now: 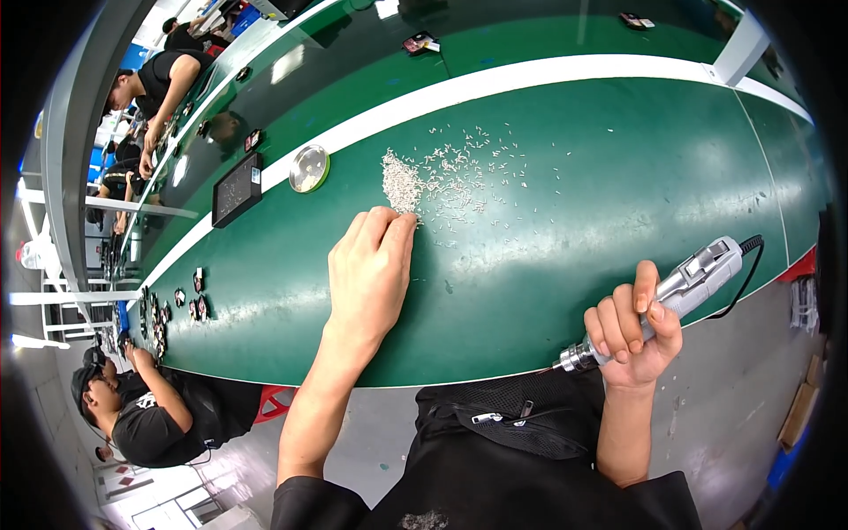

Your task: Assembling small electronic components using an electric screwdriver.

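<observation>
My right hand [632, 334] is wrapped around a silver-grey electric screwdriver [698, 278] with a black cord at its upper end. Its metal nose [579, 356] points down and left, over the table's near edge. Palm down, my left hand [373, 265] rests at the near side of a heap of tiny pale rod-shaped pieces [402, 184]. The thumb and fingers of that hand are drawn together at the heap's edge, and whatever lies between the fingertips is hidden. More such pieces [468, 172] are scattered to the right of the heap on the green tabletop [530, 265].
Left of the heap stand a round shallow dish [309, 169] and a black tray [238, 189]. Small dark parts [201, 307] lie farther left. A white rail [495, 71] separates my table from a green surface beyond. Co-workers [150, 397] sit along the left side.
</observation>
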Demonstrator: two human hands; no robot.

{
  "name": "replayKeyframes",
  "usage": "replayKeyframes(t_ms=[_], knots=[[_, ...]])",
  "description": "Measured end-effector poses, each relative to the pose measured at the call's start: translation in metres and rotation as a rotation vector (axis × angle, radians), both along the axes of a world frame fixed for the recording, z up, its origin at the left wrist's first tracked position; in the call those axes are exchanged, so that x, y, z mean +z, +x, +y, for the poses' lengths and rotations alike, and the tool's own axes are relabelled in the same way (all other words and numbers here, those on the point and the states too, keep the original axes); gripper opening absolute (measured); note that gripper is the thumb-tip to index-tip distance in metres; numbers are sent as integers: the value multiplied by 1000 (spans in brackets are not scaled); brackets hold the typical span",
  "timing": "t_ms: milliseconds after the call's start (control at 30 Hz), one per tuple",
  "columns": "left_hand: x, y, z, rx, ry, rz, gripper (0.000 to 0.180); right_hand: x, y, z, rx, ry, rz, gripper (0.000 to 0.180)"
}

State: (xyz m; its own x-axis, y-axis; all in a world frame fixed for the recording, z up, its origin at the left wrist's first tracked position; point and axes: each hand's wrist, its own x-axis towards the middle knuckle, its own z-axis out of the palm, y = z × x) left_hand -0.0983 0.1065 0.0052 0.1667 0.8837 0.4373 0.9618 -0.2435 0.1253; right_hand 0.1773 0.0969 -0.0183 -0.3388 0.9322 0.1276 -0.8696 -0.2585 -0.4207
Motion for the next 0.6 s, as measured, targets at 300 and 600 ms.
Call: replayKeyframes(t_ms=[300, 600], knots=[[-1, -3, 2, -58, 53, -23, 12, 0, 1, -1, 4, -10, 2, 10], [0, -8, -45, 192, -126, -832, 7, -1, 0, 0, 18, -20, 22, 9]])
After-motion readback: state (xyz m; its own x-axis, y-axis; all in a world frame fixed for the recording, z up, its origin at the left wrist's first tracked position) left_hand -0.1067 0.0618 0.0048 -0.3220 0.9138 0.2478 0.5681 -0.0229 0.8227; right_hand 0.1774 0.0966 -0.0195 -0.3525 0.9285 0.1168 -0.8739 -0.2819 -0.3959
